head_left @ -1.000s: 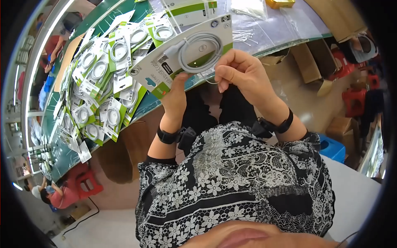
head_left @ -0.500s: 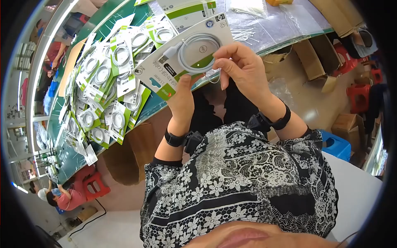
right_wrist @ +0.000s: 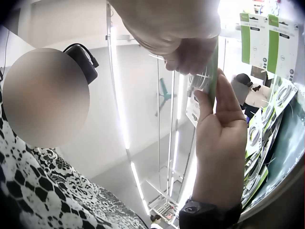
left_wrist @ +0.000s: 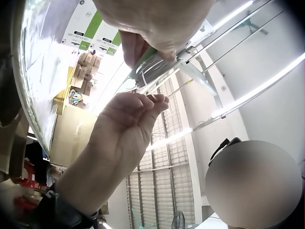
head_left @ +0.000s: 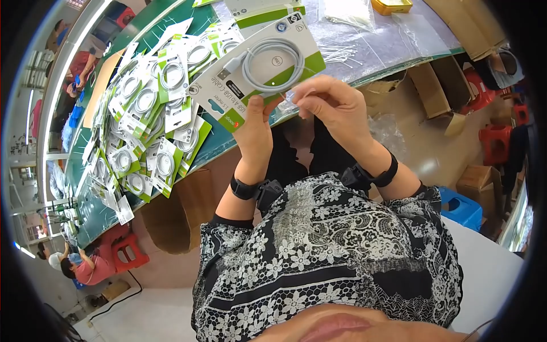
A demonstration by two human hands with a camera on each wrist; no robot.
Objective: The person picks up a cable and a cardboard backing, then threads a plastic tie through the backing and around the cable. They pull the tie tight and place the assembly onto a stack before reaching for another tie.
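Observation:
A printed card (head_left: 213, 94) marked "USB A to USB C cable" stands tilted, with a coiled light-grey USB cable (head_left: 246, 71) on its front. My left hand (head_left: 254, 137) grips the card by its lower edge, thumb on the front face, fingers behind. At the card's lower right edge, my right hand (head_left: 341, 109) has thumb and fingertips together on a thin white cable tie (left_wrist: 143, 78), which shows between card and fingertips in the left wrist view. The right wrist view sees the card edge-on, my right hand (right_wrist: 171, 33) at its upper part.
A heap of carded cables (head_left: 145, 102) covers the green table (head_left: 102, 219) at left. More cards (head_left: 268, 17) stand behind mine. Loose white ties (head_left: 336, 54), a plastic bag (head_left: 347, 12) and a yellow container (head_left: 392, 5) lie at the back. Open cartons (head_left: 439, 85) sit on the floor at right.
The white tie's loop, hanging below the card earlier, is no longer visible there. My right hand has moved slightly down, its fingertips closer together; the left still holds the card.

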